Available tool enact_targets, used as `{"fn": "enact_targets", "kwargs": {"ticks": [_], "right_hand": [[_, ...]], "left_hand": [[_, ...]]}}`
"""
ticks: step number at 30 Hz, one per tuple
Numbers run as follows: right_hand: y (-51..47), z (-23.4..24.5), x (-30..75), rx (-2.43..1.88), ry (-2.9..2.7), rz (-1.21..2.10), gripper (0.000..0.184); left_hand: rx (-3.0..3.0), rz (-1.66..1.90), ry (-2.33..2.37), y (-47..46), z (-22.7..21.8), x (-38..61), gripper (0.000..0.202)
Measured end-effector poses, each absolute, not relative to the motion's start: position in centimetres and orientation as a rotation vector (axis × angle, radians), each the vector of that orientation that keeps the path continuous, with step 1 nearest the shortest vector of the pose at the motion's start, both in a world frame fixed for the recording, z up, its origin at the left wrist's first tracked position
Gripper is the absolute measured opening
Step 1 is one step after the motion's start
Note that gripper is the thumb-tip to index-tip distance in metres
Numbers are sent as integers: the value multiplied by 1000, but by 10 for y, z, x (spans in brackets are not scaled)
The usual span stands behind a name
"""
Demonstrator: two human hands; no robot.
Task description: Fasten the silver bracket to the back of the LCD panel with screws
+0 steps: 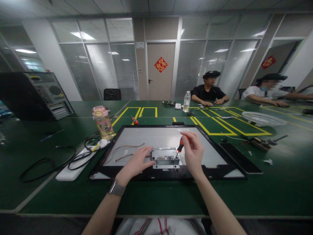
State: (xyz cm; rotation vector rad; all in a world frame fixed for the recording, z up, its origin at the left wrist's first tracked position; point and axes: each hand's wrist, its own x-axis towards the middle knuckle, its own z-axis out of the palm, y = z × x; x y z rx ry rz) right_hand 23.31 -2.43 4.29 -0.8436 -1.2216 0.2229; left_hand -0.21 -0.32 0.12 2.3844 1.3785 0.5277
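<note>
While the left hand [136,162], fingers [146,152] released, touches the metal cover [165,157] on the monitor panel [156,137] flat on the counter [156,195], the right hand [194,152] grasps a red-handled screwdriver [180,145] at the cover; the panel's white label [183,130] is illegible

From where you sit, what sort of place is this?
Likely an electronics repair workroom: a monitor panel lies face down on the green table, the right hand holds a screwdriver, and a computer case stands nearby.

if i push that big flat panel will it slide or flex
The panel looks wide, thin and framed, so probably fairly stiff yet fragile. Lying flat on the table, it should slide, not tip. Its loose wires would likely flop about.
</note>
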Motion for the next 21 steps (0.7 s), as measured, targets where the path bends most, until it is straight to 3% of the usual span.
{"fn": "enact_targets", "kwargs": {"ticks": [4,10,15,21], "right_hand": [[-26,43,233,-802,-1211,363,23],[-27,45,230,-820,-1213,280,13],[-27,44,230,-792,-1175,401,24],[-24,40,231,-843,-1258,252,19]], "left_hand": [[2385,544,1364,-3,1,-2,62],[2371,531,1371,-3,1,-2,64],[2380,543,1376,-3,1,-2,62],[2402,544,1379,-1,0,-2,62]]}}
